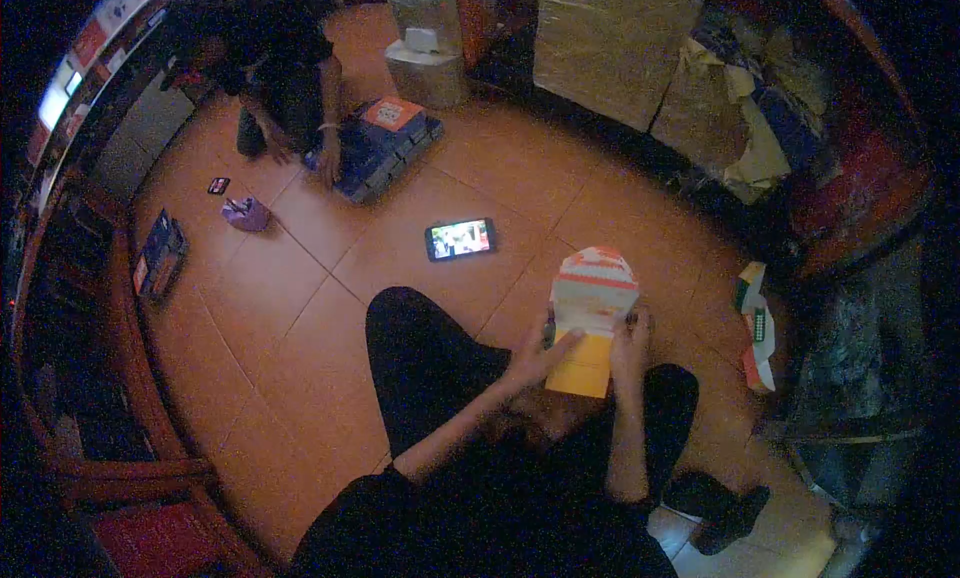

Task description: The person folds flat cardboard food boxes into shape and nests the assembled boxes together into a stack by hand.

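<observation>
Both hands hold a partly unfolded cardboard carton (594, 300) above my lap. Its rounded far flap is orange and white, the middle is pale and the near panel is yellow. My left hand (543, 358) grips the left edge, with the thumb lying across the inner face near the fold. Along the right edge, my right hand (630, 343) is closed on the same carton. Fingers beneath the card are hidden. A phone (460, 240) with a lit screen lies on the floor ahead of my hands.
Another flattened carton piece (757, 328) lies on the floor at my right. Across from me a person (285, 88) reaches to a stack of dark blue boxes (385, 148). A purple container (245, 214), a small dark card (218, 186) and more boxes (160, 255) stand left. Large wrapped cartons (615, 48) line the back.
</observation>
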### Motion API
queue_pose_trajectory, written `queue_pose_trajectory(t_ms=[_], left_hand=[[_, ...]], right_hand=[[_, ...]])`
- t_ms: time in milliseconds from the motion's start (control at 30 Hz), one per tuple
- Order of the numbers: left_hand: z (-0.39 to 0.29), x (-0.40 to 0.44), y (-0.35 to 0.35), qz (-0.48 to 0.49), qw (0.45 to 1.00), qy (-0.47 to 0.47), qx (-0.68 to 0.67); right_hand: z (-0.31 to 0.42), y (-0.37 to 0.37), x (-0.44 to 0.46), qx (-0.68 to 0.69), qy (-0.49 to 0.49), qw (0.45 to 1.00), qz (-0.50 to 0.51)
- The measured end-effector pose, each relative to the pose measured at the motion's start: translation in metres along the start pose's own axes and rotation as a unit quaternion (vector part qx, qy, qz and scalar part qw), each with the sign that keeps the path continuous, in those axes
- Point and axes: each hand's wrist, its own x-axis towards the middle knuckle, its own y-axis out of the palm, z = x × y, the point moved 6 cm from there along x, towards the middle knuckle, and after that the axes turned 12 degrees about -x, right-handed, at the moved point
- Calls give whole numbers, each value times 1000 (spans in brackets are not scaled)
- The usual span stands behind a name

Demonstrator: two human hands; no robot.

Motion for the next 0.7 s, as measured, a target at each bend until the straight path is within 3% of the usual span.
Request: queue_pose_trajectory(t_ms=[67, 133, 200, 233, 267, 333, 400, 467, 500, 567, 600, 633, 700], left_hand=[[18, 9, -6, -8, 1000, 14, 20], [7, 9, -9, -68, 931, 177, 313], [3, 15, -14, -66, 909, 169, 375], [2, 19, -15, -62, 885, 158, 434], [8, 24, -18, -59, 885, 154, 436], [36, 38, -32, -53, 962, 60, 260], [25, 40, -26, -34, 971, 81, 221], [19, 36, -21, -16, 979, 97, 177], [19, 32, -24, -23, 962, 82, 260], [16, 28, -26, -34, 936, 66, 343], [9, 27, -21, -34, 895, 93, 434], [1, 25, -15, -32, 845, 121, 520], [-13, 15, -6, -82, 835, 132, 528]], right_hand=[[7, -3, -4, -100, 104, 989, -16], [19, -3, -7, -67, 97, 993, 7], [-4, 10, -3, -33, 87, 995, 26], [-48, 21, 4, -14, 102, 994, -23], [-75, 25, 3, 5, 119, 990, -72], [-54, 23, 0, 35, 137, 988, -66], [-57, 28, 6, 72, 148, 984, -67], [-98, 28, 10, -37, 135, 986, -95], [-95, 14, 10, -36, 136, 985, -96], [-77, -8, 13, -84, 47, 995, 40], [-72, -23, 16, -110, 14, 991, 79], [-72, -48, 19, -148, -7, 988, 36], [-78, -108, 27, -244, -42, 965, -90]])
